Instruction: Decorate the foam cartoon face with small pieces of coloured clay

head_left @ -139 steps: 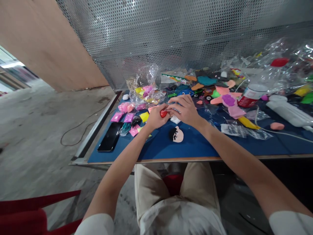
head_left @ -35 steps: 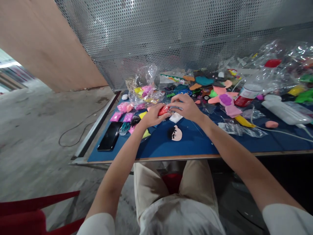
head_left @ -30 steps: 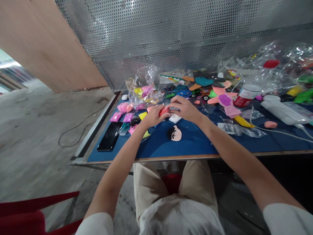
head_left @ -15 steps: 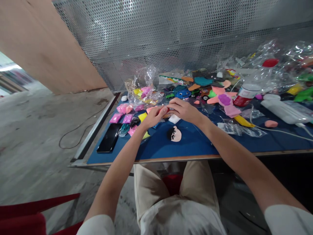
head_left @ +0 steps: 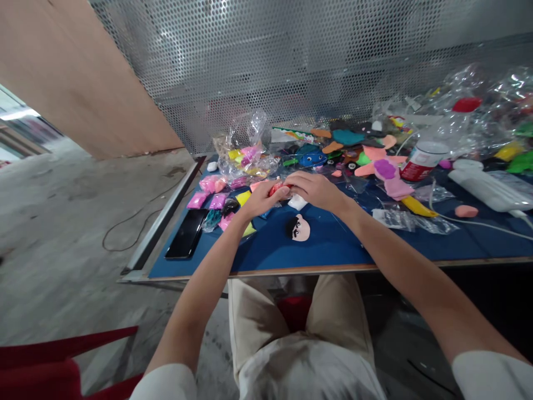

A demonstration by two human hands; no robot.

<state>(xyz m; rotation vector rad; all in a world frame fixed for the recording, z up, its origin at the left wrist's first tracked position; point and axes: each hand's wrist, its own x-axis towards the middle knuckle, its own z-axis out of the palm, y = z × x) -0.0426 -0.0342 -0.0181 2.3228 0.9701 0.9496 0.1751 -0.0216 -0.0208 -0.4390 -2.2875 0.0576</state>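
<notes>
Between my two hands is a small red packet of modelling clay [head_left: 277,189], partly covered by fingers. My left hand [head_left: 263,198] is closed round it, thumb on the near side. The fingers of my right hand [head_left: 314,190] curl over its right end and are closed on it. Just below, on the blue tabletop, lies a flat clay face [head_left: 298,228] with black hair and black features. A white packet [head_left: 297,202] rests under my right hand. Left of my left hand sit several clay packets, among them a yellow packet [head_left: 243,198] and a pink packet [head_left: 197,200].
A black phone [head_left: 186,234] lies at the table's left edge. Clear plastic wrapping [head_left: 250,139] and a blue clay figure [head_left: 311,158] stand behind my hands. To the right are a bottle with a red label [head_left: 423,161], a cable [head_left: 478,223] and a white device [head_left: 489,186]. Perforated metal [head_left: 291,66] backs the table.
More of the red packet shows between my hands now. My right fingers have lowered slightly over it, and the view has shifted a little.
</notes>
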